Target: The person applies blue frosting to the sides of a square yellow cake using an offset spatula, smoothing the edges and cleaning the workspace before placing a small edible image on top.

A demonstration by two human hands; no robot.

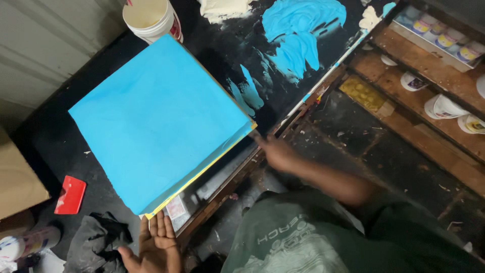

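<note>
flat blue paper stack [159, 121], yellow sheets beneath

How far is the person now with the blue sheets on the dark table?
Done: light blue paint is already spread on the dark table, and a stack of square blue sheets, with yellow edges showing beneath, lies there. In hand: the left hand rests flat at the stack's near corner; the blurred right hand reaches its right corner. Left: the red flat scraper lies untouched.
</note>
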